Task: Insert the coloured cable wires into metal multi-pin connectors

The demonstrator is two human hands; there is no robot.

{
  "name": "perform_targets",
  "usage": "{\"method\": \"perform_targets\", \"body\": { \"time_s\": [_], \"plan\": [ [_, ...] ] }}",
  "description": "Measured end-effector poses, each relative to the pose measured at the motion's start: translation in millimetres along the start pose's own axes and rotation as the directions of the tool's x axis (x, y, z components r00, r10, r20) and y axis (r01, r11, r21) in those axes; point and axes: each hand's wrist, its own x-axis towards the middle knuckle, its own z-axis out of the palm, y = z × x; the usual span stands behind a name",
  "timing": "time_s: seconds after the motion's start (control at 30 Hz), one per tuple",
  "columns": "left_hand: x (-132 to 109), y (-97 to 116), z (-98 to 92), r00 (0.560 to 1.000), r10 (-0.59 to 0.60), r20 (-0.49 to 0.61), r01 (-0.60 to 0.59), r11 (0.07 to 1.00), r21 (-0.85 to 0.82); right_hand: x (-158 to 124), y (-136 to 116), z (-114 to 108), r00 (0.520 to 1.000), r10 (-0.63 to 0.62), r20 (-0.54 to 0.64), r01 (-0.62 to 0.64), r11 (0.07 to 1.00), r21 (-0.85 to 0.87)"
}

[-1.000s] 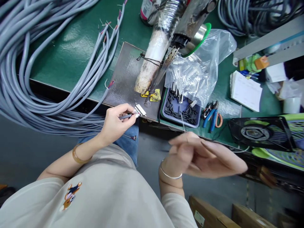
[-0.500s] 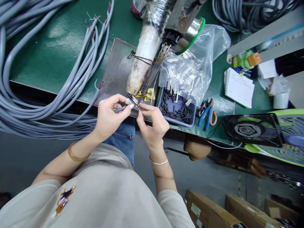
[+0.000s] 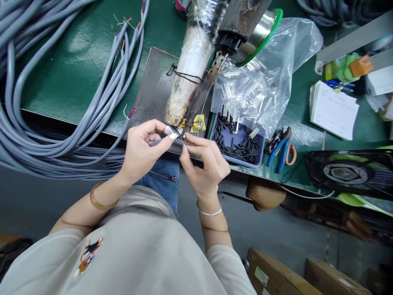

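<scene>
My left hand is closed on the end of a grey cable and on a small metal connector, held at the front edge of a dark metal plate. My right hand pinches a thin solder wire with thumb and forefinger, right next to the connector. A soldering iron fixed to a wrapped stand points its tip down at the connector.
Bundles of grey cable cover the left of the green bench. A blue tray of black sleeves lies under a clear plastic bag. Blue-handled cutters, a notepad, a fan and cardboard boxes lie to the right.
My right hand came up from below the bench edge and now pinches the solder wire beside the connector. My left hand has lifted the connector slightly toward the iron's tip.
</scene>
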Motion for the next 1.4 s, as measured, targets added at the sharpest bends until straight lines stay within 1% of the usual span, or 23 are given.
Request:
{"method": "perform_targets", "body": {
  "time_s": [0.17, 0.4, 0.63, 0.83, 0.93, 1.1, 1.2, 1.3, 1.37, 1.4],
  "plan": [
    [-2, -3, -0.6, 1.000, 0.003, 0.004, -0.003, 1.000, 0.007, -3, 1, 0, 1.000, -0.008, 0.022, 0.008, 1.000, 0.019],
    [-2, -4, 0.3, 0.998, 0.058, -0.006, -0.057, 0.997, 0.049, -2, 4, 1, 1.000, -0.005, 0.008, 0.004, 0.998, 0.061],
    [-2, -1, 0.9, 0.996, 0.090, -0.024, -0.088, 0.993, 0.072, 2, 2, -1, 1.000, -0.021, 0.009, 0.021, 0.999, 0.043],
    [-6, -8, 0.0, 0.995, 0.100, -0.004, -0.099, 0.988, 0.118, -3, 2, -1, 0.999, -0.018, 0.045, 0.018, 1.000, 0.009],
    [-9, -12, -0.6, 0.990, 0.134, 0.032, -0.137, 0.977, 0.163, -5, 2, -2, 0.998, -0.042, 0.046, 0.043, 0.999, -0.021],
    [-14, -19, -2.8, 0.966, 0.239, 0.101, -0.257, 0.938, 0.235, -10, 2, -4, 0.993, -0.102, 0.052, 0.107, 0.991, -0.081],
    [-17, -20, -5.4, 0.955, 0.257, 0.148, -0.286, 0.929, 0.236, -13, 1, -7, 0.992, -0.109, 0.057, 0.113, 0.990, -0.079],
    [-22, -19, -9.5, 0.957, 0.195, 0.217, -0.236, 0.954, 0.186, -15, 0, -12, 0.995, -0.077, 0.069, 0.080, 0.996, -0.035],
    [-26, -19, -13.2, 0.952, 0.103, 0.288, -0.151, 0.977, 0.150, -18, 2, -16, 0.997, -0.017, 0.076, 0.016, 1.000, 0.008],
    [-29, -19, -15.4, 0.939, 0.052, 0.341, -0.107, 0.984, 0.144, -20, 3, -19, 0.997, 0.035, 0.065, -0.037, 0.999, 0.025]
  ]
}}
